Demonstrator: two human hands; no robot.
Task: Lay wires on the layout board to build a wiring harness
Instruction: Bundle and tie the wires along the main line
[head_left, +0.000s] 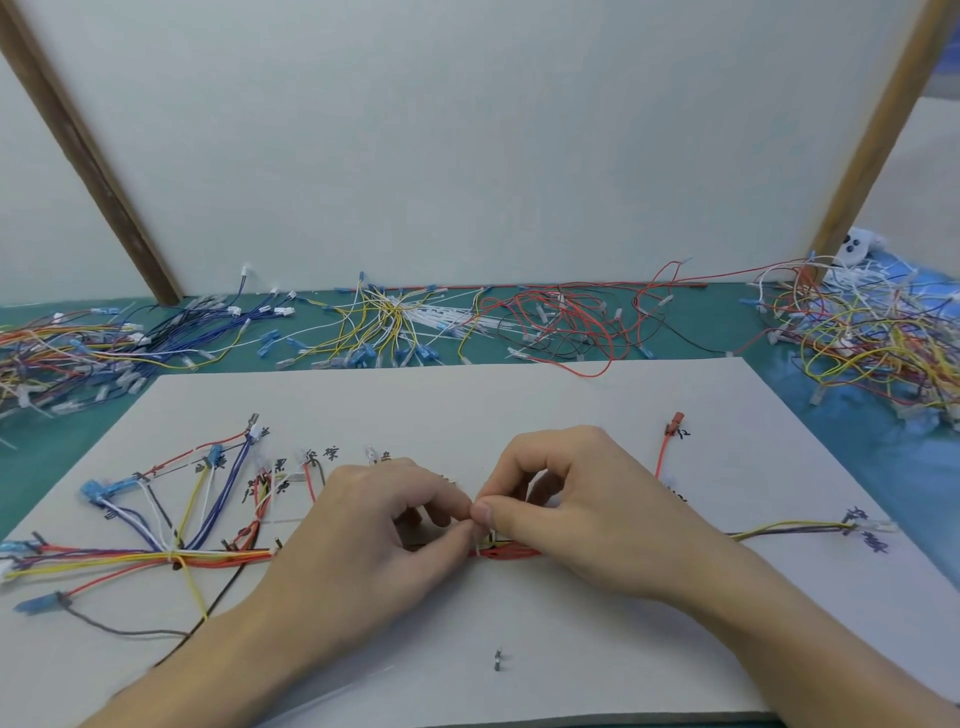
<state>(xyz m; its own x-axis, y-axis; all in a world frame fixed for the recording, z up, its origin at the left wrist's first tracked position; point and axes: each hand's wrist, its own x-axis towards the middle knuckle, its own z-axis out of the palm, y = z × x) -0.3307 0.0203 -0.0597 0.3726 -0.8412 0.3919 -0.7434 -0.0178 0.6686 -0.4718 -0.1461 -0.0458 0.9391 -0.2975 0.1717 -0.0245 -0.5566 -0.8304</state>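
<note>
A white layout board (519, 400) with handwritten labels lies on the green table. A bundle of red, yellow, blue and orange wires (223, 557) runs across it from left to right, fanning out at the left and ending in a yellow-and-purple branch (789, 529) at the right. My left hand (363, 525) and my right hand (566, 499) meet over the middle of the bundle. Both pinch a thin white tie (480, 540) wrapped round the red wires there. A single red wire (662, 452) runs up to a red terminal at the right.
Heaps of loose wires lie beyond the board: mixed colours at left (67, 358), yellow and white in the middle (389, 322), red and black (561, 322), and a tangled pile at right (872, 343). A small metal pin (497, 660) stands on the board near me. A white panel stands behind.
</note>
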